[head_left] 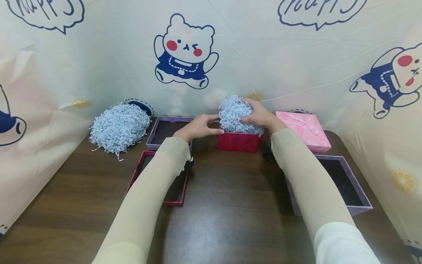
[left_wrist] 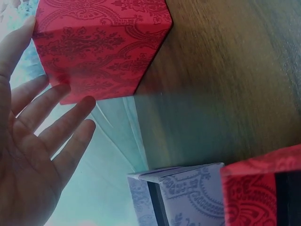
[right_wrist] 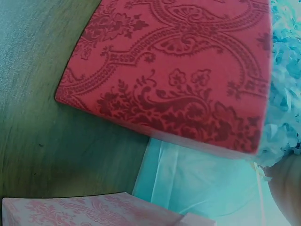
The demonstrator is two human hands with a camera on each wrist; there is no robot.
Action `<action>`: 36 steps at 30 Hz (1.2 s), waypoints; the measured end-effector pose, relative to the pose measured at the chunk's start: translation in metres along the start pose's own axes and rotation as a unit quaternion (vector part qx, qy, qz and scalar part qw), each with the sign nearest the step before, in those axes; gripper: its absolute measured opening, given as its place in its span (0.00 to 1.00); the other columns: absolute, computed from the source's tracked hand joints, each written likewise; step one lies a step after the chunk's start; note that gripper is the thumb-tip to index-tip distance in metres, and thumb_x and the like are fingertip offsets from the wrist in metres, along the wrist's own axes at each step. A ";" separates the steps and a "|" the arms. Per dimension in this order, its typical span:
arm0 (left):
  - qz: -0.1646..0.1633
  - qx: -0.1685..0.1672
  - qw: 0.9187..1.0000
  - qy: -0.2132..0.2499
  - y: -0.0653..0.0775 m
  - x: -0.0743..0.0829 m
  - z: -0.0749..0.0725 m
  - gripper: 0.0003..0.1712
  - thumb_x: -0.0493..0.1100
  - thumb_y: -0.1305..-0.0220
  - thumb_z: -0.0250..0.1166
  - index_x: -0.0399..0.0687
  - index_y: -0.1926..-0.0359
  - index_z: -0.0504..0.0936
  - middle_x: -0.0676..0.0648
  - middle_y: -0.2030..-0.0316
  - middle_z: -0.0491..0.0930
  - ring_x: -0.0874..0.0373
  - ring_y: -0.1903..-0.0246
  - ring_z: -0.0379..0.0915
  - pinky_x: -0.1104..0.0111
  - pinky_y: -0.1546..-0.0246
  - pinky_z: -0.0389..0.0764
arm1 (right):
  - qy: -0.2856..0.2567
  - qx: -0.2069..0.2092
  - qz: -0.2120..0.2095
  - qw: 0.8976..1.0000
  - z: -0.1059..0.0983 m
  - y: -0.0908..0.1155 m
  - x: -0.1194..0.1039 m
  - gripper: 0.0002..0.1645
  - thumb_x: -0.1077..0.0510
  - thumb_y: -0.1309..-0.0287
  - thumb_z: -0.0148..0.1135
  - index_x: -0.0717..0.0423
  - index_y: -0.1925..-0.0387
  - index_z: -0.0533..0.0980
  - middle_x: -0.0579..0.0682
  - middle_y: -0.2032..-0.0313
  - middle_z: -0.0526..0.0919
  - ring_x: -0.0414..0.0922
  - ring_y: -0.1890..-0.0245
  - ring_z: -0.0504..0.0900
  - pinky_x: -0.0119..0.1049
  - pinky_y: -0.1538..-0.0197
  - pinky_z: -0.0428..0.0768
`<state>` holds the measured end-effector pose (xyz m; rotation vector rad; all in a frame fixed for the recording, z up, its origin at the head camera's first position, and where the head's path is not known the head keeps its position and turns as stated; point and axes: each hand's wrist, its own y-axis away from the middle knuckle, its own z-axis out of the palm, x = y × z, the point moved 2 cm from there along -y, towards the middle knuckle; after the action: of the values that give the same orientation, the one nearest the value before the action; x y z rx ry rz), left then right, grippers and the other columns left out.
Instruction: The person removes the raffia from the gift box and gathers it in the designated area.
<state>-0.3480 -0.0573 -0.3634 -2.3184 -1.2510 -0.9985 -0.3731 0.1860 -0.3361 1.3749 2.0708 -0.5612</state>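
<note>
A red patterned box (head_left: 240,142) stands at the back middle of the table, with light blue shredded paper (head_left: 234,113) heaped above its rim. My right hand (head_left: 260,116) holds the heap from the right, thumb and fingers curved about it. On the box's left side is my left hand (head_left: 199,127), its thumb at the rim. The left wrist view shows that hand (left_wrist: 37,136) with fingers spread beside the red box (left_wrist: 94,52). In the right wrist view, the red box (right_wrist: 183,70) and blue paper (right_wrist: 285,89) appear, but the right hand is mostly out of frame.
A loose pile of blue shredded paper (head_left: 120,127) lies at the back left. Near it are a purple tray-like lid (head_left: 152,141) and a red one (head_left: 176,202). A pink box (head_left: 304,130) and an open purple box (head_left: 357,209) sit on the right.
</note>
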 end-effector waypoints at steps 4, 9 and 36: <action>0.000 0.003 1.000 0.000 -0.001 -0.002 0.000 0.46 0.56 0.39 0.69 0.53 0.24 0.61 0.46 0.27 0.64 0.43 0.30 0.65 0.53 0.32 0.71 | -0.013 0.012 0.008 1.000 -0.004 0.002 -0.003 0.54 0.59 0.49 0.70 0.57 0.24 0.54 0.62 0.26 0.59 0.60 0.26 0.57 0.59 0.24 0.55; 0.002 0.006 1.000 -0.005 -0.003 -0.004 0.000 0.46 0.57 0.39 0.69 0.52 0.25 0.61 0.47 0.26 0.63 0.44 0.30 0.65 0.54 0.32 0.70 | -0.013 0.026 0.005 1.000 -0.008 0.002 -0.004 0.53 0.58 0.49 0.70 0.54 0.24 0.55 0.59 0.26 0.60 0.58 0.27 0.59 0.59 0.24 0.56; 0.000 0.006 1.000 0.018 -0.002 -0.006 0.000 0.45 0.55 0.39 0.70 0.53 0.25 0.62 0.45 0.26 0.62 0.43 0.30 0.64 0.51 0.33 0.72 | -0.050 0.081 -0.028 0.995 -0.042 0.019 -0.012 0.49 0.63 0.50 0.69 0.56 0.26 0.60 0.61 0.31 0.67 0.57 0.35 0.66 0.57 0.28 0.63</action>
<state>-0.3520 -0.0600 -0.3677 -2.2814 -1.2408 -1.0253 -0.3619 0.2115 -0.2969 1.3510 2.0259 -0.8204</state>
